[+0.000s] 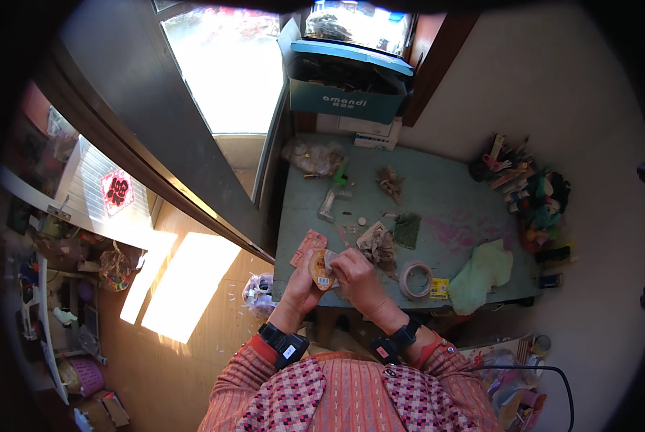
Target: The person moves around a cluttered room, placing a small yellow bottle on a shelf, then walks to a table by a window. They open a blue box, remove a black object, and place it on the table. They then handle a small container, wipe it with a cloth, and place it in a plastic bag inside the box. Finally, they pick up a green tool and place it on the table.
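Note:
In my left hand (302, 287) is a small cup-like package with a brown, printed lid (320, 269) that bears writing and a barcode. The fingers of my right hand (358, 276) pinch a clear, film-like piece (330, 260) at the package's right edge. Whether that film is attached to the lid cannot be made out. Both hands are above the front edge of a worn green table (435, 178). A pink patterned packet (308, 245) lies just beyond my left hand. Beyond my right hand is a crumpled greyish cloth (377, 245).
A roll of tape (415, 281), a yellow label (439, 288) and a pale green cloth (481, 275) lie on the right. Farther back are a clear bottle with a green nozzle (341, 175) and a plastic bag (312, 156). A bagged bin (258, 294) stands left of the table.

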Demonstrator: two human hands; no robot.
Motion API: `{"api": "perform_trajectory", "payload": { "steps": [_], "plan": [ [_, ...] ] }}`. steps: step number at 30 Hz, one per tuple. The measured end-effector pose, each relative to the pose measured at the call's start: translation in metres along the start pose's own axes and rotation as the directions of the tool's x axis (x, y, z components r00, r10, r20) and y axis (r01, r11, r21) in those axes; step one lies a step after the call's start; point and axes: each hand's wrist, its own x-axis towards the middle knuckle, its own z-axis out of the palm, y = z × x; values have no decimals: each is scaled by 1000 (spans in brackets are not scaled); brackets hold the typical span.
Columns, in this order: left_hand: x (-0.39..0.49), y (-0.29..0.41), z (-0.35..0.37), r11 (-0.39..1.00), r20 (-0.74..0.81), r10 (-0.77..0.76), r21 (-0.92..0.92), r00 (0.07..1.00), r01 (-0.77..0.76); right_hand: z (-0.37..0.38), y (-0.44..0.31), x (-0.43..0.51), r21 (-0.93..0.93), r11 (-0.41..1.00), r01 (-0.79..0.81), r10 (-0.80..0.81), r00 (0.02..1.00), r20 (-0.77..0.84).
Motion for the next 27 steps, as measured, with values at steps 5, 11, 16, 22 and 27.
{"api": "perform_trajectory", "payload": {
  "steps": [5,11,16,22,27],
  "plan": [
    [0,-7,4,998,49,-12,57,999,9,7,-1,7,52,998,23,-22,999,-29],
    [7,0,-4,996,178,82,32,981,-89,-6,-3,-2,-35,999,22,-22,1000,-21],
    [2,-11,8,998,19,19,52,1000,-20,5,-1,2,26,997,68,-66,994,-86],
    [-7,16,12,998,170,-67,17,983,65,-29,43,1,213,924,-318,347,931,-115],
    [-14,26,17,985,145,-129,-96,981,143,-49,53,-9,362,848,-386,474,859,-195]
  ]
}}
